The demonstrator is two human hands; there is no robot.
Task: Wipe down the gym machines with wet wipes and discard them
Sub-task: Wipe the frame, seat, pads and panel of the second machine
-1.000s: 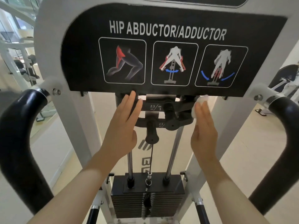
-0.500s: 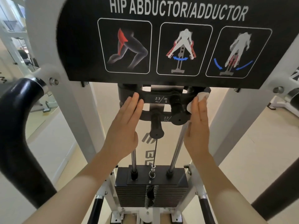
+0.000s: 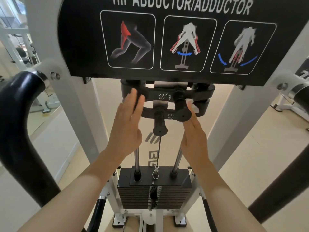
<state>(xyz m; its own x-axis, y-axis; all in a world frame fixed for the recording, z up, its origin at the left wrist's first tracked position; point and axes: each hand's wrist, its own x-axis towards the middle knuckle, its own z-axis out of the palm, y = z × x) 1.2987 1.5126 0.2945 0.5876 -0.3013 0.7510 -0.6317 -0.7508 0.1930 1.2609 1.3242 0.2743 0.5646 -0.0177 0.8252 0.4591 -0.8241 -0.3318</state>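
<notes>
**Inspector:** Under the placard (image 3: 167, 39), where is the wipe?

**Me:** The wet wipe (image 3: 194, 106) sits pressed against the add-on weight bracket (image 3: 203, 104), just right of the upper knob (image 3: 181, 111). My right hand (image 3: 194, 139) pushes it with straight fingers; nothing is pinched. My left hand (image 3: 127, 129) lies flat, fingers together, on the bracket's left end.

**Inspector:** Risks?

**Me:** With no real grip, I judge the wipe could slip off and drop onto the weight stack (image 3: 154, 190) below. The knobs crowd my fingers, so corners may go unwiped.
</notes>
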